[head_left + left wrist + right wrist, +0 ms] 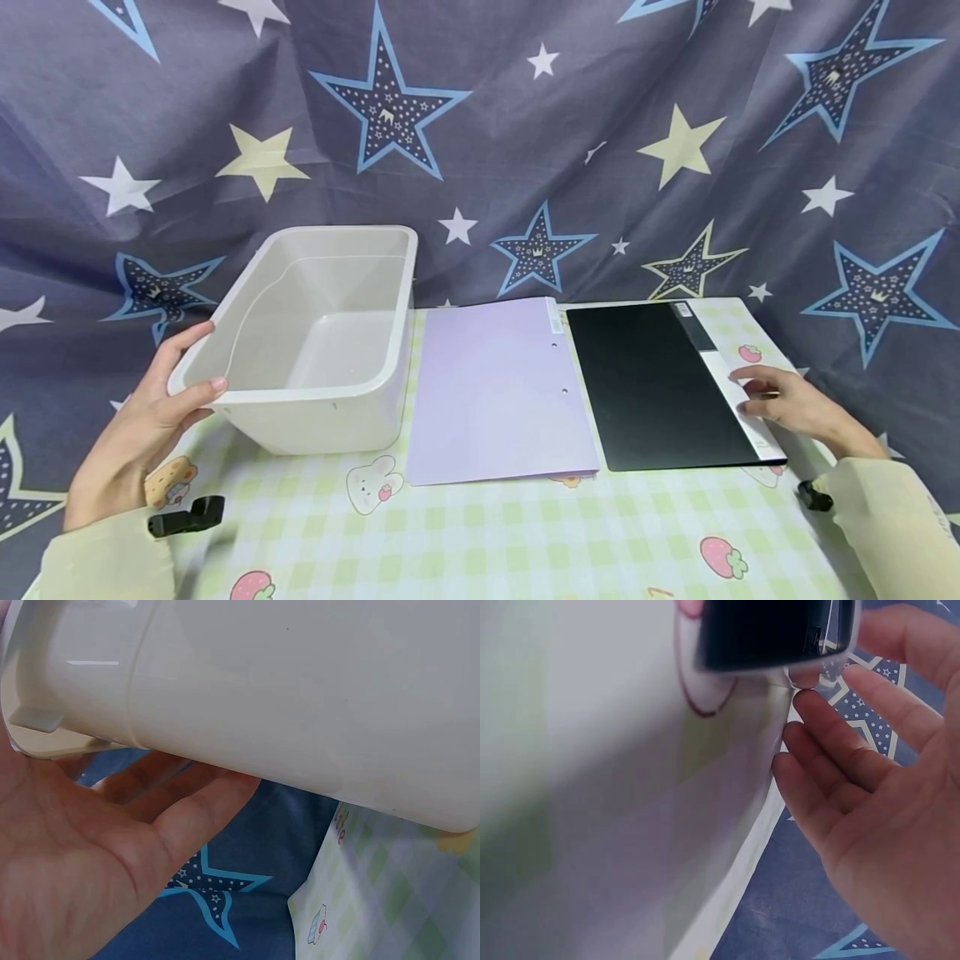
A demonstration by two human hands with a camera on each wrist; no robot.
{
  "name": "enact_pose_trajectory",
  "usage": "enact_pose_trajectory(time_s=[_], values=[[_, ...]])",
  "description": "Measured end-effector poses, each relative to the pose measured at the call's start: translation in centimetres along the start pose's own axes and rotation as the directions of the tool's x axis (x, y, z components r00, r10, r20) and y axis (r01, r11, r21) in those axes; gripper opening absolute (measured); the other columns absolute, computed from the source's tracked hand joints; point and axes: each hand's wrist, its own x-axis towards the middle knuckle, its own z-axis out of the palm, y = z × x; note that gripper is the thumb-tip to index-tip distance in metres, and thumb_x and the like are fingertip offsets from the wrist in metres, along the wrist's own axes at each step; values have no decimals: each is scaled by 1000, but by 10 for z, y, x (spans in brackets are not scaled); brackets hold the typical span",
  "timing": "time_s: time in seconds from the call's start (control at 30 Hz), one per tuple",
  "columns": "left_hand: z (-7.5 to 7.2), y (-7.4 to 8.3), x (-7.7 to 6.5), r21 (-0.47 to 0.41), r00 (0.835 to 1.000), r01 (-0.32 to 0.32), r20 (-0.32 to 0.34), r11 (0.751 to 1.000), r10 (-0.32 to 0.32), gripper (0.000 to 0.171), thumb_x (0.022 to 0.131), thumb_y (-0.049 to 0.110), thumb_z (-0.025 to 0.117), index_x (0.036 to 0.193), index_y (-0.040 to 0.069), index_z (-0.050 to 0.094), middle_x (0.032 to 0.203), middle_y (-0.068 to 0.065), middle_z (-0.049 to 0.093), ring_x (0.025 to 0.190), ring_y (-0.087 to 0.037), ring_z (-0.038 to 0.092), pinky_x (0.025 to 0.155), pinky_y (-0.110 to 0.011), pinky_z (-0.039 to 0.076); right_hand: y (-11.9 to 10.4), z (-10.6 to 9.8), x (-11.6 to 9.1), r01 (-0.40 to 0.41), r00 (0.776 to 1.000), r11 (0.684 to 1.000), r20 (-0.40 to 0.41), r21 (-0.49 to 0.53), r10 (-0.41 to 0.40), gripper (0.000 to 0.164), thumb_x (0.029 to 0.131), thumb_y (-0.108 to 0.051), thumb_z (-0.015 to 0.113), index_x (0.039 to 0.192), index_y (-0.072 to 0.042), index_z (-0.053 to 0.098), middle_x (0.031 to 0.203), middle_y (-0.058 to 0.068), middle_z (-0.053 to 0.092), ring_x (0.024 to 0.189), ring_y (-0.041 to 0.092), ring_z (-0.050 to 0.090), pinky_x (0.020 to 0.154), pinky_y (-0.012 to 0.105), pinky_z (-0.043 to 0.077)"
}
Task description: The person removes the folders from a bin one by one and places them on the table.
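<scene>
A white plastic bin [300, 421] stands at the left of the table, its inside bare. My left hand [153, 408] grips the bin's near-left corner, with thumb and forefinger at the rim; from below, the left wrist view shows the other fingers beside the outer wall. On the right lies a black file folder [645, 392] with a white spine. Loosely bent, the fingers of my right hand [795, 404] touch that spine from the right. Between bin and black folder lies a lilac file folder [502, 392] with two small holes near its right edge.
A green-and-white checked tablecloth [480, 542] with cartoon prints covers the table. Behind it hangs a dark blue cloth [480, 183] patterned with stars, close to the table's back edge. The right table edge runs under my right hand.
</scene>
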Motion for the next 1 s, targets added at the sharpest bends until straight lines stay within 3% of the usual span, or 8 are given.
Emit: enact_pose_trajectory(time_s=[0.6,1.0], values=[[0,-3,2,-38,999,-41,32,998,42,72,92,-11,47,150,23,21,130,0,39,101,-6,58,75,-21,51,3,-1,0,8,1000,1000,4,-1,-8,46,82,-4,66,126,4,54,105,17,58,88,24,52,66,24,46],[0,0,0,21,1000,-1,6,1000,1,73,93,-7,51,151,25,20,133,-1,36,102,-7,56,77,-20,49,4,-1,1,12,1000,1000,-1,-10,-12,46,82,-6,67,125,4,55,104,17,59,87,22,52,67,23,46]])
